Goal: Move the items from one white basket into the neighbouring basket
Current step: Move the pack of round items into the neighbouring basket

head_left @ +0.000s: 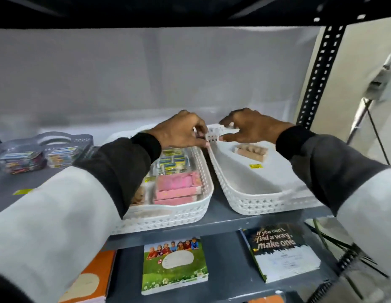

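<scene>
Two white lattice baskets stand side by side on a grey shelf. The left basket [185, 212] is packed with pink boxes [179, 182] and small yellow-and-blue packets [172, 160]. The right basket [255, 204] holds one wooden block piece [251, 150] and has a yellow sticker [255, 166] on its floor. My left hand [181, 131] reaches over the far end of the left basket, its fingertips pinched on the near corner of the right basket's far wall. My right hand [251, 127] straddles that same far rim, thumb below and fingers above. My left sleeve hides part of the left basket.
Grey baskets [59, 138] with colourful packets [24, 160] sit at the far left of the shelf. A black perforated upright [317, 73] stands at the right. On the shelf below lie a green booklet [174, 265], a dark notebook [279, 250] and an orange one [91, 278].
</scene>
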